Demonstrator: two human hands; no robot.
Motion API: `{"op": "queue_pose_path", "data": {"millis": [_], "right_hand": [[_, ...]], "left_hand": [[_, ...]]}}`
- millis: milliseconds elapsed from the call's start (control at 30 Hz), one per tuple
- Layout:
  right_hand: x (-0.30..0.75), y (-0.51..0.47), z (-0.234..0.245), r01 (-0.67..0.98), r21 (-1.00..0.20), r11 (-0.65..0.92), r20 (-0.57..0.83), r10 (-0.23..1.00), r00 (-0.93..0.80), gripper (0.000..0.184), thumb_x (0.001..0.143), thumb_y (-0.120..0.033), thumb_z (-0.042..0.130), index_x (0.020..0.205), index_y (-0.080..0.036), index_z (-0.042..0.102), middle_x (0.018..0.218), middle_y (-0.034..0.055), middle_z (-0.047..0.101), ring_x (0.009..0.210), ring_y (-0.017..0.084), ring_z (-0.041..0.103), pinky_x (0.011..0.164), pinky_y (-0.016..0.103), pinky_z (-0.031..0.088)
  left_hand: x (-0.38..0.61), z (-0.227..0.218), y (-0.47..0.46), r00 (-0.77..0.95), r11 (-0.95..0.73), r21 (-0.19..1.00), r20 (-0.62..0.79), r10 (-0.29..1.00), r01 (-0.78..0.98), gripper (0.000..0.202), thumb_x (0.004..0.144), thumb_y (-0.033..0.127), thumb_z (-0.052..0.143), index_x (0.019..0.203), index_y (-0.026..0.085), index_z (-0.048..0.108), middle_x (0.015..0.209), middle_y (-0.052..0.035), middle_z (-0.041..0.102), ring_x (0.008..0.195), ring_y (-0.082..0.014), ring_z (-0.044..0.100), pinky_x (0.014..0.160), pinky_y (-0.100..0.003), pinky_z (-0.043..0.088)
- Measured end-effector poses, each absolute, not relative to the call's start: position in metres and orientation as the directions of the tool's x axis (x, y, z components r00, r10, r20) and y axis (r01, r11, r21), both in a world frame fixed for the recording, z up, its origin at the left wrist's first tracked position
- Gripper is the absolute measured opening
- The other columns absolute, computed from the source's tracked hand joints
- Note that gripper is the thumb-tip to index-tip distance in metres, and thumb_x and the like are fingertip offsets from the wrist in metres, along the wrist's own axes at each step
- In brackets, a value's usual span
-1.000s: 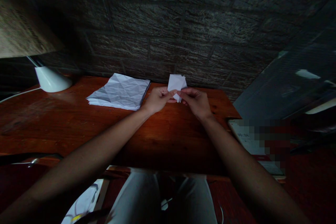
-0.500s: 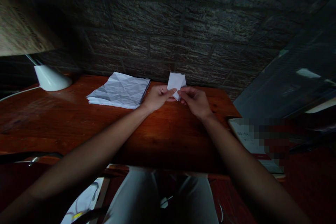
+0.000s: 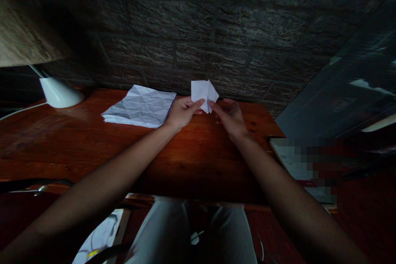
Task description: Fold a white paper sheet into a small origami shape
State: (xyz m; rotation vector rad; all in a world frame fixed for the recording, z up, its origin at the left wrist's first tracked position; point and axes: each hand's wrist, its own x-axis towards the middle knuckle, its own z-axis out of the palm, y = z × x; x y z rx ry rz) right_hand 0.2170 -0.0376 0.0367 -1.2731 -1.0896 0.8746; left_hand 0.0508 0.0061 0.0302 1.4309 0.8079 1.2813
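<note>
A small folded white paper (image 3: 200, 90) is held up over the back of the table, with a pointed flap standing out on its right side. My left hand (image 3: 183, 112) pinches its lower left part, thumb in front and fingers behind. At the lower right, the thumb of my right hand (image 3: 231, 119) presses on the flap. The other right fingers are curled behind and to the side, partly hidden. To the left of my left hand lies a stack of creased paper sheets (image 3: 140, 105).
The wooden table (image 3: 185, 165) backs onto a dark brick wall (image 3: 198, 29). A lamp with a white base (image 3: 60, 93) stands at the left. At the right edge lies a tablet-like device (image 3: 281, 152), partly blurred out. A grey panel (image 3: 312, 99) rises behind it.
The folded paper has shifted slightly left and up, and its right flap now spreads further out. My right index finger has moved away from the paper's edge.
</note>
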Motion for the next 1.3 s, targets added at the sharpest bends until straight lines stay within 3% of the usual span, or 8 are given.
{"op": "queue_pose_path", "data": {"millis": [100, 167, 500, 767, 967, 1300], "right_hand": [[0.214, -0.0411, 0.0413, -0.133, -0.991, 0.006, -0.013, 0.99, 0.141, 0.07, 0.068, -0.045, 0.093, 0.126, -0.024, 0.06, 0.105, 0.0072, 0.077, 0.087, 0.02, 0.074, 0.068, 0.028, 0.061], [0.2129, -0.0429, 0.0435, -0.195, -0.981, -0.017, -0.034, 0.996, 0.085, 0.062, 0.068, -0.041, 0.093, 0.12, -0.023, 0.064, 0.103, 0.0069, 0.078, 0.088, 0.02, 0.075, 0.074, 0.029, 0.062], [0.2135, -0.0413, 0.0418, -0.15, -0.987, 0.055, 0.049, 0.998, 0.044, 0.054, 0.063, -0.043, 0.095, 0.106, -0.023, 0.07, 0.095, 0.0043, 0.079, 0.085, 0.018, 0.075, 0.075, 0.03, 0.062], [0.2127, -0.0422, 0.0405, -0.098, -0.992, 0.085, 0.082, 0.996, 0.033, 0.047, 0.07, -0.044, 0.09, 0.107, -0.024, 0.07, 0.095, 0.0054, 0.079, 0.089, 0.02, 0.076, 0.077, 0.033, 0.063], [0.2123, -0.044, 0.0418, -0.107, -0.99, 0.087, 0.085, 0.996, 0.023, 0.048, 0.068, -0.04, 0.092, 0.107, -0.023, 0.07, 0.094, 0.0049, 0.079, 0.089, 0.02, 0.076, 0.081, 0.035, 0.064], [0.2134, -0.0439, 0.0429, -0.156, -0.983, 0.098, 0.096, 0.995, 0.021, 0.051, 0.061, -0.033, 0.094, 0.104, -0.023, 0.069, 0.093, 0.0044, 0.077, 0.089, 0.021, 0.074, 0.086, 0.039, 0.064]], "left_hand": [[0.0511, 0.0301, 0.0067, 0.181, -0.273, 0.948, 0.301, 0.936, -0.165, 0.042, 0.074, 0.057, 0.084, 0.09, 0.018, 0.077, 0.092, -0.0063, 0.081, 0.086, -0.017, 0.075, 0.077, -0.029, 0.062], [0.0516, 0.0297, 0.0064, 0.183, -0.279, 0.945, 0.309, 0.933, -0.172, 0.042, 0.073, 0.057, 0.084, 0.089, 0.019, 0.077, 0.094, -0.0067, 0.081, 0.087, -0.0171, 0.074, 0.078, -0.029, 0.061], [0.053, 0.0284, 0.005, 0.184, -0.25, 0.952, 0.282, 0.942, -0.177, 0.039, 0.073, 0.056, 0.084, 0.084, 0.02, 0.076, 0.091, -0.006, 0.081, 0.086, -0.0184, 0.074, 0.076, -0.03, 0.059], [0.0526, 0.0308, 0.0016, 0.222, -0.174, 0.963, 0.22, 0.95, -0.208, 0.036, 0.069, 0.046, 0.089, 0.088, 0.017, 0.078, 0.093, -0.0083, 0.081, 0.079, -0.0158, 0.073, 0.073, -0.029, 0.059], [0.0525, 0.0311, 0.0012, 0.192, -0.189, 0.961, 0.229, 0.954, -0.204, 0.037, 0.064, 0.047, 0.092, 0.077, 0.017, 0.073, 0.078, -0.0037, 0.077, 0.07, -0.0135, 0.069, 0.073, -0.03, 0.06], [0.0508, 0.0326, -0.0002, 0.234, -0.163, 0.967, 0.207, 0.95, -0.195, 0.037, 0.067, 0.045, 0.091, 0.083, 0.017, 0.074, 0.086, -0.006, 0.079, 0.075, -0.0156, 0.073, 0.08, -0.034, 0.062]]}}
